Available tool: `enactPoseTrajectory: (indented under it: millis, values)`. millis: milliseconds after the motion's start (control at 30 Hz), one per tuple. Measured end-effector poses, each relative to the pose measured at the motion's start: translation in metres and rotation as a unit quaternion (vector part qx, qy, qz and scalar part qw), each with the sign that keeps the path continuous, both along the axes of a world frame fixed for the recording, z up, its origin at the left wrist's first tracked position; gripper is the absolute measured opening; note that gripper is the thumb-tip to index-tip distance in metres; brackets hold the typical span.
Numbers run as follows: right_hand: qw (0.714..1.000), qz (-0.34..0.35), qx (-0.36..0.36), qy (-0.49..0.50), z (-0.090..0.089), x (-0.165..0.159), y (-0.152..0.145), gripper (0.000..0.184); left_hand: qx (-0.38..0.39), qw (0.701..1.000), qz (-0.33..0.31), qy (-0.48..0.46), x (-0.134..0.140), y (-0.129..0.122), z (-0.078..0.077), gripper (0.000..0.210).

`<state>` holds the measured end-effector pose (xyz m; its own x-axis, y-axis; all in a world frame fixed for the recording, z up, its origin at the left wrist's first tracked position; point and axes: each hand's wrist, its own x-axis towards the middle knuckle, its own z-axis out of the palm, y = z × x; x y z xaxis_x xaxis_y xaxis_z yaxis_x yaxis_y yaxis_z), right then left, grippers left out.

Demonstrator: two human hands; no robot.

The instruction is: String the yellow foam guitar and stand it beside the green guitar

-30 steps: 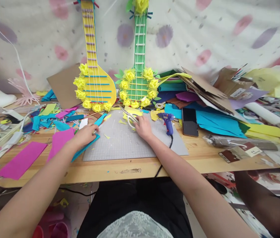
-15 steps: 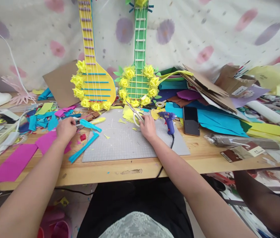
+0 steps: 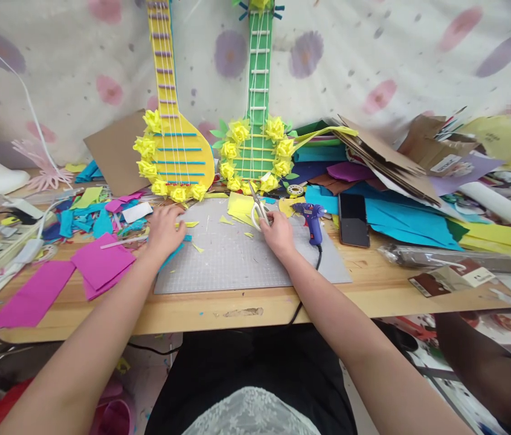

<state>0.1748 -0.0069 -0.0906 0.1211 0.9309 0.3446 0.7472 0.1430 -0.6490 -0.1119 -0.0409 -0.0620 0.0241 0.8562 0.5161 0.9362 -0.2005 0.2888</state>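
Observation:
The white-handled scissors (image 3: 256, 205) are in my right hand (image 3: 278, 232), closed around the handles, with the blades pointing up toward the green paper instrument. My left hand (image 3: 165, 231) lies palm down with fingers apart over the left edge of the grey cutting mat (image 3: 223, 266). Beneath it, blue paper strips (image 3: 174, 256) are partly hidden. A yellow paper strip (image 3: 188, 224) pokes out by its fingertips. Yellow paper pieces (image 3: 240, 205) lie on the mat beyond the scissors. Right of my right hand stands a blue glue gun (image 3: 313, 222).
A yellow instrument (image 3: 187, 151) and a green one (image 3: 255, 145), both trimmed with yellow flowers, lean at the back. Magenta sheets (image 3: 104, 263) and blue scraps (image 3: 101, 223) lie left. A phone (image 3: 353, 220) and stacked blue paper (image 3: 409, 220) occupy the right. Another person's arm (image 3: 477, 356) shows lower right.
My left hand has moved right from the scraps to the mat's edge, and its fingers have spread. A thin pale strip now lies across the magenta sheets. My right hand still grips the scissors.

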Motion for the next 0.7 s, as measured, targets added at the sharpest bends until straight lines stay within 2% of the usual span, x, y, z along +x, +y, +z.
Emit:
enactPoseTrajectory:
  millis: [100,233,333,433,533,633,700]
  values:
    - [1.0,0.003,-0.006,0.001,0.002,-0.001,-0.002,0.022,-0.04,0.998,-0.044,0.013,0.019,0.002,-0.018,0.034]
    - [1.0,0.023,0.017,-0.003,0.003,-0.003,-0.004,0.022,-0.082,0.996,-0.02,-0.024,0.011,0.005,-0.032,0.046]
    - [0.999,0.041,0.036,-0.003,0.003,-0.003,-0.005,0.023,-0.058,0.997,-0.039,-0.034,-0.012,0.004,-0.028,0.056]
    - [0.997,0.046,0.061,0.008,0.002,-0.003,-0.004,0.024,-0.038,0.998,-0.038,-0.037,-0.037,-0.002,-0.02,0.055]
    - [0.996,0.037,0.083,0.014,0.002,-0.003,-0.003,0.025,0.003,0.999,0.02,-0.037,-0.054,-0.006,-0.015,0.047]
    - [0.994,0.058,0.089,0.03,0.002,-0.007,-0.002,0.026,0.072,0.992,0.091,-0.051,-0.048,-0.002,-0.011,0.038]
    - [0.99,0.089,0.074,0.075,0.002,-0.011,-0.001,0.026,0.075,0.991,0.059,-0.093,-0.027,0.005,-0.008,0.033]
